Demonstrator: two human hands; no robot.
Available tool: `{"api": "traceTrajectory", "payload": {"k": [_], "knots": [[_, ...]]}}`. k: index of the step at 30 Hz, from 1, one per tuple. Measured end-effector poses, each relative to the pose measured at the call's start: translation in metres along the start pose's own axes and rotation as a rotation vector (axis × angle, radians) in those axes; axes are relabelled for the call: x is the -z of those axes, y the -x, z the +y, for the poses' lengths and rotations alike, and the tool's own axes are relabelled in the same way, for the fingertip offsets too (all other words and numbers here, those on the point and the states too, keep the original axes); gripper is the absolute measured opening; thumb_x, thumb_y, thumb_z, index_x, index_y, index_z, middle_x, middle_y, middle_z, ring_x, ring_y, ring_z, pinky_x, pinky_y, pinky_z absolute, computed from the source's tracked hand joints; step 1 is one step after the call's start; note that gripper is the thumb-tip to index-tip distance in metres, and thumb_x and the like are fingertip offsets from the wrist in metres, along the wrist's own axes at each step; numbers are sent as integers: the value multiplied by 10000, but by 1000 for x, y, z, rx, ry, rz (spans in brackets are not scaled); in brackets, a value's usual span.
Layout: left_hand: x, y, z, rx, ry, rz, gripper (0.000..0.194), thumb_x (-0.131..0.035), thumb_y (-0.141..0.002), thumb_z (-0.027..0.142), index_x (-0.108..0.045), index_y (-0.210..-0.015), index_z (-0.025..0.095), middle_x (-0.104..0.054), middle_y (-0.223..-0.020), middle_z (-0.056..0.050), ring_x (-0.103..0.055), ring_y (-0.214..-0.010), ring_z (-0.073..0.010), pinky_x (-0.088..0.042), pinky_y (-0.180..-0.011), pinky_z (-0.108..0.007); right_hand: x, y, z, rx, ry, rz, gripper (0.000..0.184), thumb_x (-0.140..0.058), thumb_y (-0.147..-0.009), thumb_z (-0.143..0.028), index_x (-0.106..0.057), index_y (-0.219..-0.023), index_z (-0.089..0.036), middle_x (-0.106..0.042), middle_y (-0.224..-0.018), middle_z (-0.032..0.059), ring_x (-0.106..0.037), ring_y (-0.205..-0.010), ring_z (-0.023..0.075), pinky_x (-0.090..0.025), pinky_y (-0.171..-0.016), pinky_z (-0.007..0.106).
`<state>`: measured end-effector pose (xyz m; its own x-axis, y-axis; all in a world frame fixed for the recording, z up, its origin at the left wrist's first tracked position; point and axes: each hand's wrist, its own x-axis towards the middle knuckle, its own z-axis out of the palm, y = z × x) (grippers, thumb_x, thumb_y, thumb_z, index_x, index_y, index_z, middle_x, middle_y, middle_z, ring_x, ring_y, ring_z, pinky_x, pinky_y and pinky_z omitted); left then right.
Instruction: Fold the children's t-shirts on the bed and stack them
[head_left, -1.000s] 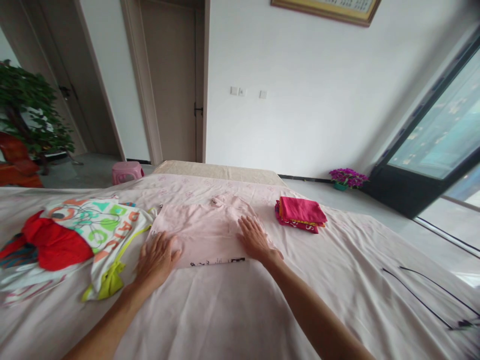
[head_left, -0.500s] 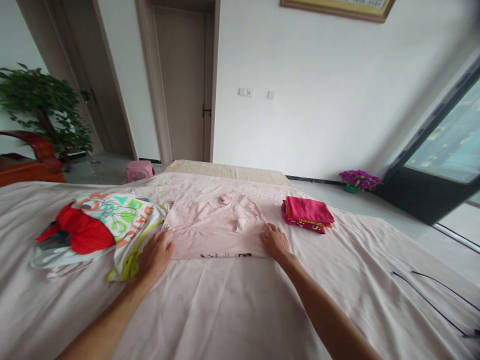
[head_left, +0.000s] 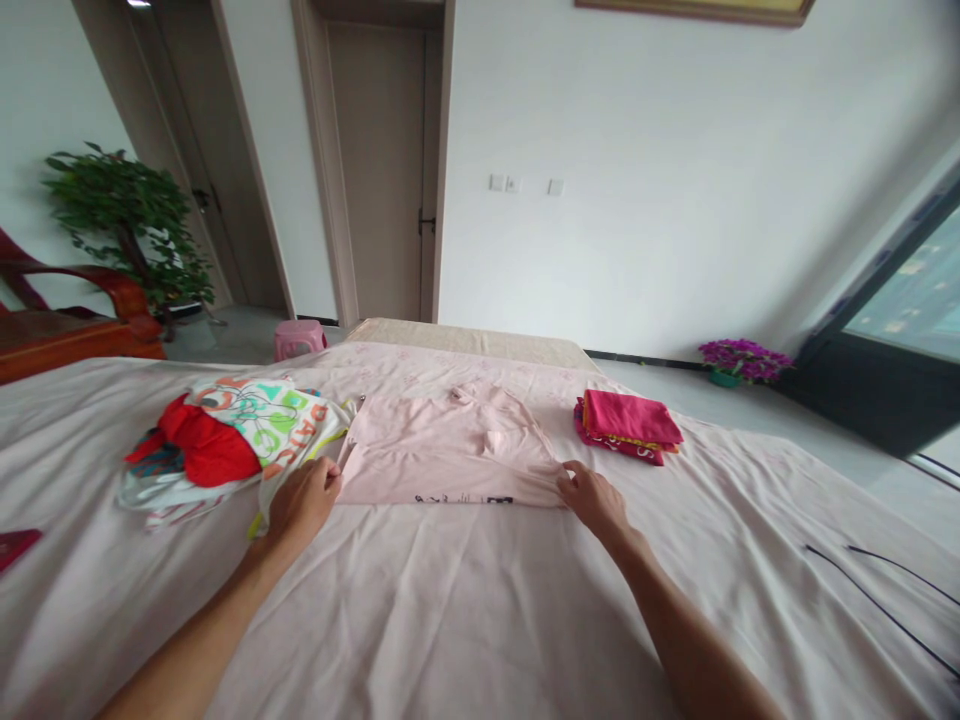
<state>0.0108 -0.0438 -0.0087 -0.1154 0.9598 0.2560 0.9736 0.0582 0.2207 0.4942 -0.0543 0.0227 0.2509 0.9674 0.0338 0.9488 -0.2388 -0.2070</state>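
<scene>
A pale pink shirt lies flat on the bed, folded, with dark print along its near edge. At its left edge, my left hand is closed in a pinch on the cloth. My right hand pinches the right edge between thumb and fingers. Just beyond my left hand is a loose heap of clothes, with red, white and yellow-green pieces. To the right of the shirt sits a stack of folded clothes, dark pink on top.
A pale sheet covers the bed. Two thin black cords lie at the right. A red object shows at the left edge. Beyond the bed stand a pink stool, a potted plant and purple flowers.
My hands have gone from lying on the shirt's sides to pinching its left and right edges. The view has shifted slightly left.
</scene>
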Motion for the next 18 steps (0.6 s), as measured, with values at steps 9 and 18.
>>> {"api": "traceTrajectory", "payload": {"k": [9, 18], "knots": [[16, 9, 12, -23, -3, 169, 192, -402, -934, 351, -548, -973, 233, -701, -1011, -52, -648, -976, -220, -436, -737, -291, -4, 0, 2, 22, -152, 50, 403, -443, -925, -379, -572, -1296, -288, -728, -979, 30, -669, -886, 208, -383, -662, 271], [13, 0, 8, 129, 158, -130, 314, -409, -909, 462, -516, -1122, 257, -748, -1036, -21, -700, -908, -224, -423, -657, -279, -11, -2, 6, 28, -154, 72, 443, -362, -981, -445, -523, -1351, -263, -726, -1002, 44, -676, -932, 219, -407, -704, 282]]}}
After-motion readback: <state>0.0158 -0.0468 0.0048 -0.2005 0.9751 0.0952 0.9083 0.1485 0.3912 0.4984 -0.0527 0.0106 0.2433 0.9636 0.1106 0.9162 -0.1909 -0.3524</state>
